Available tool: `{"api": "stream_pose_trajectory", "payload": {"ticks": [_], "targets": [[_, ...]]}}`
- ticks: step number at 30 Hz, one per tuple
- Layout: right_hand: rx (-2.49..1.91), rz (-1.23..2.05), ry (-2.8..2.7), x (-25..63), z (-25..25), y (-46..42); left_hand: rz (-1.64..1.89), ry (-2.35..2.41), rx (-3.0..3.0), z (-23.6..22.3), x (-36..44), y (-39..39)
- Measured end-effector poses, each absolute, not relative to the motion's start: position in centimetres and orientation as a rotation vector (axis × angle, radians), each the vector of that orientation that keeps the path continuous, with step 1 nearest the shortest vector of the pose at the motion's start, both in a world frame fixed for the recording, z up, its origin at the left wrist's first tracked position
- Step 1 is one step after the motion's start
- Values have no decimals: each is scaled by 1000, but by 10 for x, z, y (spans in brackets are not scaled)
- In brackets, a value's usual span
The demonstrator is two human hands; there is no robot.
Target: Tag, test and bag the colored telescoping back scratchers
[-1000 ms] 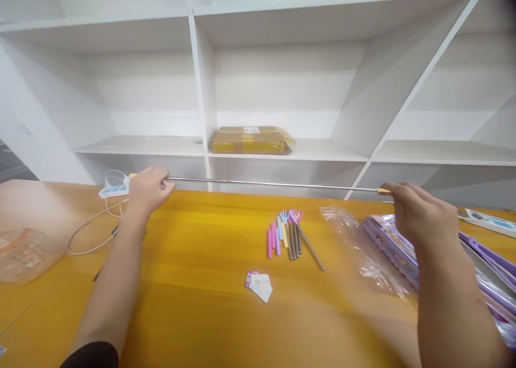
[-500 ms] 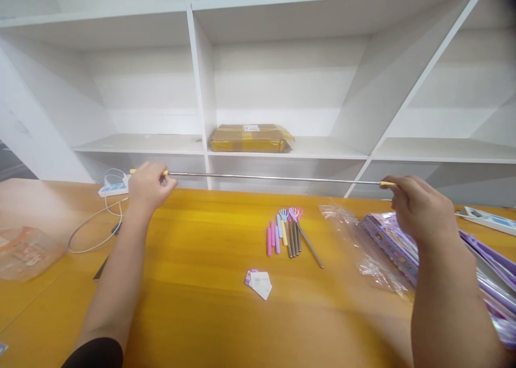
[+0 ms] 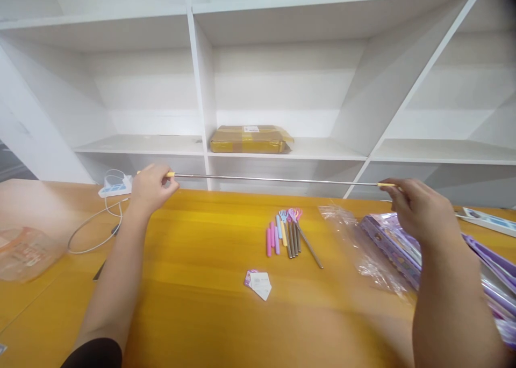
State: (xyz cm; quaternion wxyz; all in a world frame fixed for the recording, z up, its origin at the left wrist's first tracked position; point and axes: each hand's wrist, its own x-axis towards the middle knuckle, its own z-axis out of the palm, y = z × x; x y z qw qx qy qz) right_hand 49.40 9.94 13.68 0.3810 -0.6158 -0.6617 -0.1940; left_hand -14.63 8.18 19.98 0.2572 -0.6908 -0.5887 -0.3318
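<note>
Stretched out level above the table is a telescopic back scratcher (image 3: 262, 179) with a thin metal rod and yellow ends. My left hand (image 3: 152, 189) is closed around its yellow handle. At the other end, my right hand (image 3: 421, 206) grips the yellow tip, and the fingers hide the end itself. Below the rod, several unassembled scratcher rods (image 3: 293, 239) with small blue, pink and purple claw heads lie together. Beside them are several coloured handle sleeves (image 3: 273, 238) in pink, purple, blue and yellow. Paper tags (image 3: 260, 284) lie nearer to me.
Clear plastic wrap (image 3: 363, 244) and purple packages (image 3: 393, 244) lie on the right. A white cable (image 3: 94, 214), a power strip (image 3: 115, 189) and a plastic bag (image 3: 30, 252) are on the left. A taped cardboard box (image 3: 250, 139) sits on the white shelf (image 3: 330, 148) behind.
My left hand has shifted slightly right, and my right hand hardly at all. The stretched rod between them looks a little shorter. Things on the table stay put.
</note>
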Motion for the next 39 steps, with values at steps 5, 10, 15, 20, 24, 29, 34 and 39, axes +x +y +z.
{"api": "stream_pose_trajectory", "payload": {"ticks": [5, 10, 15, 20, 24, 29, 34, 39], "targets": [[-1695, -311, -1679, 500, 138, 101, -879, -1506, -2139, 205, -151, 81], [-1731, -260, -1661, 498, 141, 100, -880, -1429, -2210, 204, -152, 85], [-1750, -246, -1643, 493, 143, 99, -862, -1393, -2162, 202, -154, 90], [-1745, -235, -1668, 490, 145, 98, -880, -1359, -2135, 205, -155, 88], [-1754, -264, -1695, 491, 145, 97, -845, -1352, -2129, 205, -157, 90], [-1799, -314, -1680, 494, 146, 94, -828, -1291, -2093, 202, -156, 92], [-1840, -350, -1628, 496, 144, 93, -810, -1267, -2048, 197, -149, 93], [-1831, -302, -1586, 501, 141, 102, -766, -1303, -2037, 193, -143, 99]]}}
